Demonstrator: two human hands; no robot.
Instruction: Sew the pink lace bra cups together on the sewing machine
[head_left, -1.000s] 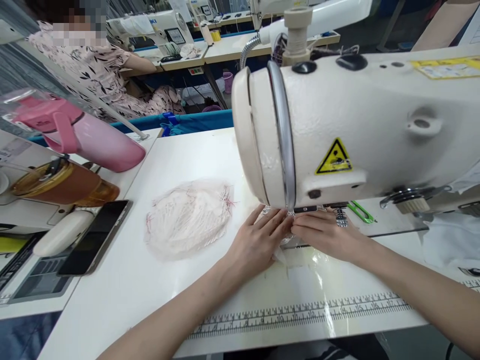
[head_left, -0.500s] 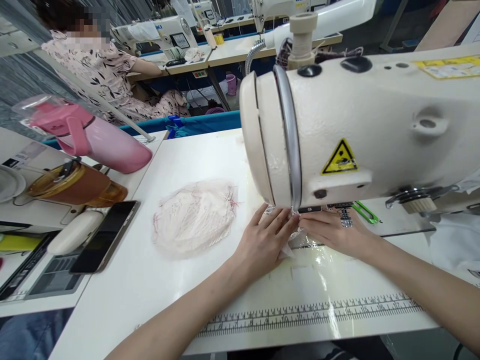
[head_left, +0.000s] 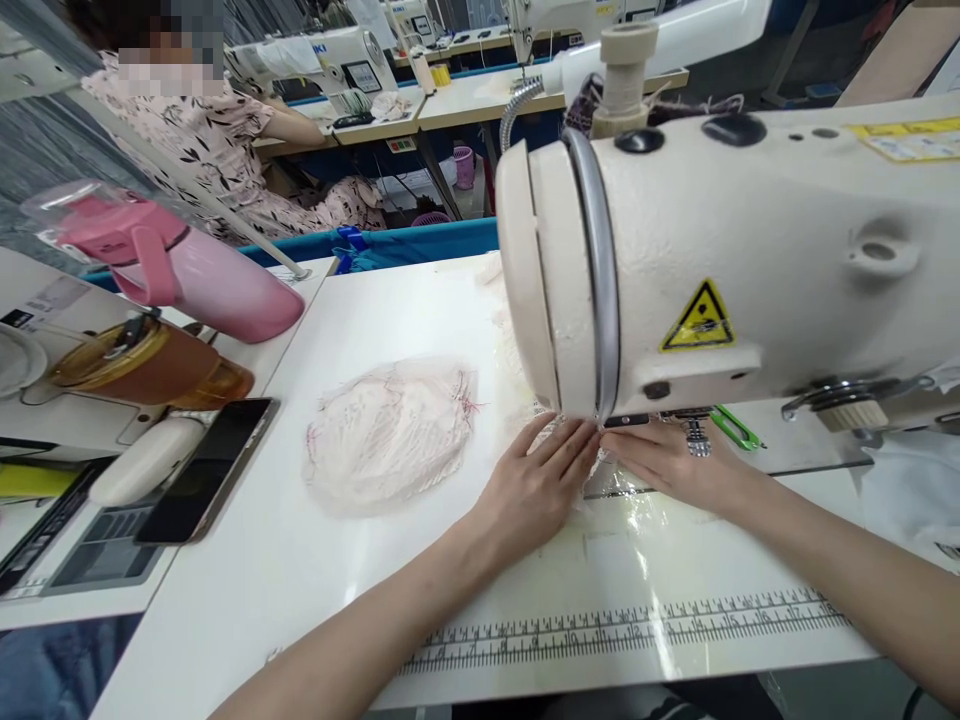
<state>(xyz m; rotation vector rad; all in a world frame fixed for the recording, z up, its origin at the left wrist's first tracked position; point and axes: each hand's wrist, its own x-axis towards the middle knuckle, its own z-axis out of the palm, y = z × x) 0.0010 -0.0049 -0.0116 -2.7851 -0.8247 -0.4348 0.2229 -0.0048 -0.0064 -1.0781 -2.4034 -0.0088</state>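
My left hand (head_left: 538, 485) and my right hand (head_left: 667, 465) lie flat side by side on a small pale fabric piece (head_left: 592, 480) under the head of a cream sewing machine (head_left: 720, 260). Their fingertips meet just below the needle area, which the machine's head hides. Both hands press the fabric onto the white table (head_left: 360, 600). A stack of pale pink fabric pieces with red stitching (head_left: 390, 432) rests to the left of my left hand, apart from it.
A pink jug (head_left: 180, 275), a brown bottle (head_left: 142, 365) and a black phone (head_left: 210, 468) lie at the left. Green snips (head_left: 731, 425) sit behind my right hand. A printed ruler (head_left: 622, 625) runs along the table's front edge. Another person (head_left: 217, 140) sits at a far machine.
The view has drifted slightly left, so the machine and hands sit a little further right in frame. Less white fabric shows beneath my hands. The hands stay together under the machine head.
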